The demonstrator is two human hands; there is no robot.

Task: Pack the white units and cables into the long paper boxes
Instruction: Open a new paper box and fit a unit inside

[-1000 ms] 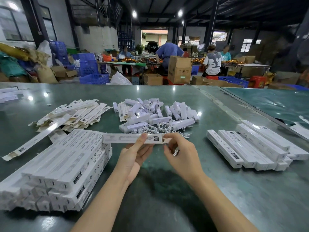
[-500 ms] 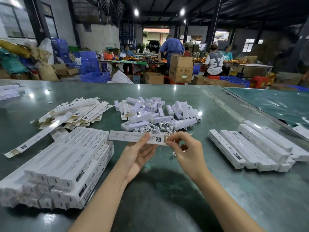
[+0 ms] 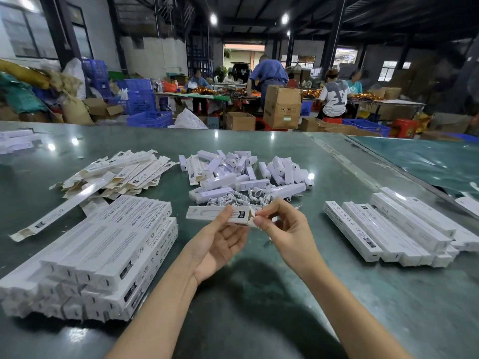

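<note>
— Above the green table, between your two hands, what do you hold?

— You hold a long paper box, lifted clear of the surface. Your left hand lies palm up beneath it, thumb pressing on top near its right end. Your right hand pinches the end flap between thumb and forefinger, other fingers curled.

— Which way does it run?

— Its long axis runs left to right, the open end toward your right hand. Just beyond lie the cables and white units.
</note>
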